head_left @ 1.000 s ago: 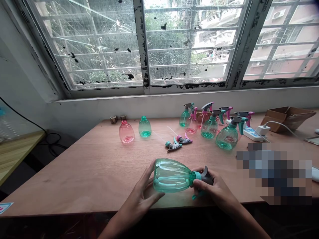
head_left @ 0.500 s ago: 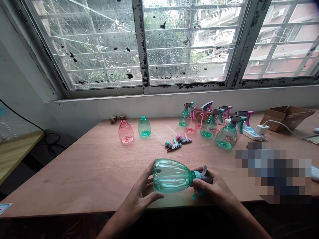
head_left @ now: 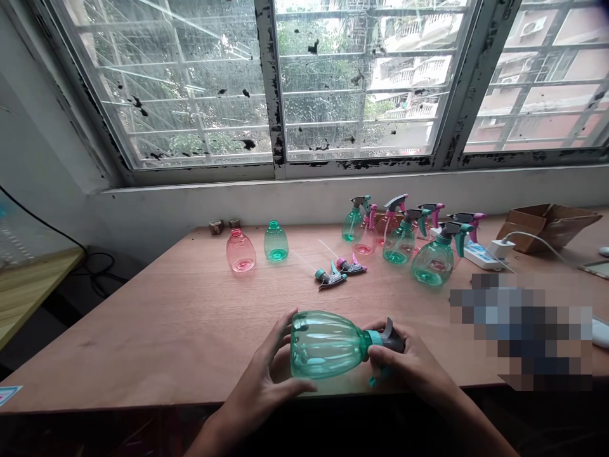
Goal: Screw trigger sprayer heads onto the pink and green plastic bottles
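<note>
A clear green spray bottle (head_left: 328, 346) lies sideways in the air over the table's front edge, its base to the left. My right hand (head_left: 412, 362) is closed around its dark grey and teal spray head (head_left: 391, 337), hiding part of the trigger. At the base, my left hand (head_left: 266, 368) curves around the bottle, with the fingers partly behind it and the thumb along its lower side. Beyond them two loose spray heads lie on the table, one teal and grey (head_left: 329, 278), one pink and grey (head_left: 352, 266).
Toward the back left stand an open pink bottle (head_left: 240, 252) and an open green bottle (head_left: 276, 242). Several bottles with spray heads, including a green one (head_left: 432, 263), cluster at the right. Behind them are a power strip (head_left: 483, 257) and a cardboard box (head_left: 547, 227).
The bottle's base end has dipped slightly, and the body has turned a little about its length between my hands. Things on the table have stayed put.
</note>
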`<state>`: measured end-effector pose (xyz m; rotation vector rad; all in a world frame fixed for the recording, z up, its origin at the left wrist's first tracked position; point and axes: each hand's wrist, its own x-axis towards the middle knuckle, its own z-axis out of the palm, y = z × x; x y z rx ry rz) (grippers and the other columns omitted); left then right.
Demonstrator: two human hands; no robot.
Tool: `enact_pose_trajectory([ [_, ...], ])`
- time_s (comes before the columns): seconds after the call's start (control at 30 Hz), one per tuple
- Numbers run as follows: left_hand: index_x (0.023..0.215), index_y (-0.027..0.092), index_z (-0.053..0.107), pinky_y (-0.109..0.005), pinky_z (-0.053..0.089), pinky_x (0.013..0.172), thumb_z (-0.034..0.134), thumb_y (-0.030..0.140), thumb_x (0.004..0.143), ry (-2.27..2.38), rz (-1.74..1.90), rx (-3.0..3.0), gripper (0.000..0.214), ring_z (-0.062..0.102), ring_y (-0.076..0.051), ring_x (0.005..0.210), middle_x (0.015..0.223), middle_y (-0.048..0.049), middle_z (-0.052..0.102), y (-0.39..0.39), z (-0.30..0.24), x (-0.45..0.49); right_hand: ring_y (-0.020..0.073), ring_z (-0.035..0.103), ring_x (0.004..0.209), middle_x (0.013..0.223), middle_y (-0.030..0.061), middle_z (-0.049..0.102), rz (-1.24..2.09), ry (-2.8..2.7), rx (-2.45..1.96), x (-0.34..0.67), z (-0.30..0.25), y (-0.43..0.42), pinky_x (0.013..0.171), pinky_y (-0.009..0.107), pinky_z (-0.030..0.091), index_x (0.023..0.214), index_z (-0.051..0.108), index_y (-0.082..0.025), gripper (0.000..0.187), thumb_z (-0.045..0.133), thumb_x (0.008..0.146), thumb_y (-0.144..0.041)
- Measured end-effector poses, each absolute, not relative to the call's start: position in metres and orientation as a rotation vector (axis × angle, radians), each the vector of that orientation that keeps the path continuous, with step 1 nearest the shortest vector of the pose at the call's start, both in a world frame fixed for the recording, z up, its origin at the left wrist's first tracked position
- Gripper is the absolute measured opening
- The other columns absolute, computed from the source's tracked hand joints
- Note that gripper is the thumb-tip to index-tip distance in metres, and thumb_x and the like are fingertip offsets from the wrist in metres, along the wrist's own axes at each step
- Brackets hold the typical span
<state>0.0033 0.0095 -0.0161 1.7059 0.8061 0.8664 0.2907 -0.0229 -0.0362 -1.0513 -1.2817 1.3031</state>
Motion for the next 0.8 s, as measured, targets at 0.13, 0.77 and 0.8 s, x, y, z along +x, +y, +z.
enact_pose_trajectory([
  [0.13, 0.152, 0.043, 0.032, -0.049, 0.041, 0.118, 0.087, 0.033, 0.077, 0.876, 0.937, 2.164, 0.094, 0.045, -0.035, 0.143, 0.157, -0.0050, 0.047, 0.007, -0.015, -0.003, 0.0164, 0.065, 0.054, 0.057, -0.0017, 0.072, 1.428, -1.224, -1.022, 0.293, -0.036, -0.022, 0.056, 0.026, 0.052, 0.101, 0.065, -0.016, 0.041, 0.083, 0.079, -0.045],
  [0.77, 0.160, 0.024, -0.019, -0.054, 0.041, 0.117, 0.073, 0.050, 0.087, 1.054, 0.807, 2.804, 0.120, 0.028, -0.040, 0.151, 0.169, -0.0227, 0.011, 0.035, 0.005, 0.004, 0.0230, 0.068, 0.065, 0.069, 0.0045, 0.073, 1.162, -1.418, -1.156, 0.352, 0.028, 0.013, 0.064, 0.038, 0.058, 0.107, 0.066, -0.021, 0.042, 0.078, 0.082, -0.053],
  [0.8, 0.160, 0.025, -0.019, -0.054, 0.039, 0.118, 0.071, 0.052, 0.088, 1.091, 0.798, 2.809, 0.118, 0.027, -0.039, 0.152, 0.168, -0.0217, 0.013, 0.044, 0.008, -0.002, 0.0249, 0.068, 0.067, 0.068, 0.0049, 0.073, 0.982, -1.428, -1.242, 0.362, 0.041, 0.014, 0.064, 0.039, 0.057, 0.107, 0.069, -0.023, 0.042, 0.078, 0.080, -0.055],
])
